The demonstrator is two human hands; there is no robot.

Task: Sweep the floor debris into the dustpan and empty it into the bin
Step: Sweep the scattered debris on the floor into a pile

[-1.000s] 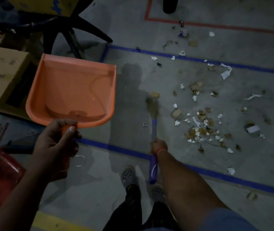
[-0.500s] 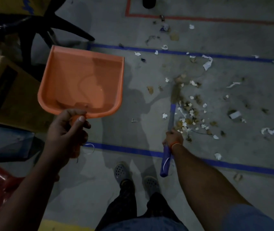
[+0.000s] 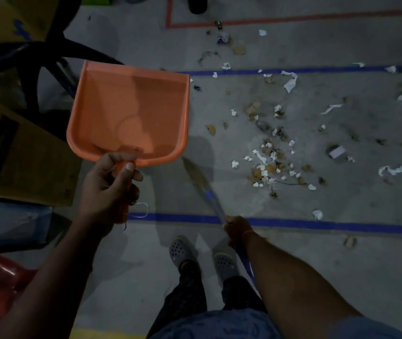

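Grey concrete floor (image 3: 293,253), paper-and-leaf debris (image 3: 268,165) still scattered right. My left hand (image 3: 108,189) grips the empty orange plastic dustpan (image 3: 131,113) aloft; right hand (image 3: 236,228) wraps the blue-handled broom (image 3: 202,184). I'd lower the pan flat first, then sweep short strokes.

Orange dustpan (image 3: 131,113); blue-handled broom (image 3: 209,199); white, brown debris (image 3: 268,165); blue floor tape (image 3: 317,225).

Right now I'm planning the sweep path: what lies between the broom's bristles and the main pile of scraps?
In the head view, bare concrete separates the broom's bristles from the main pile of scraps; one white scrap lies near the pile's edge.
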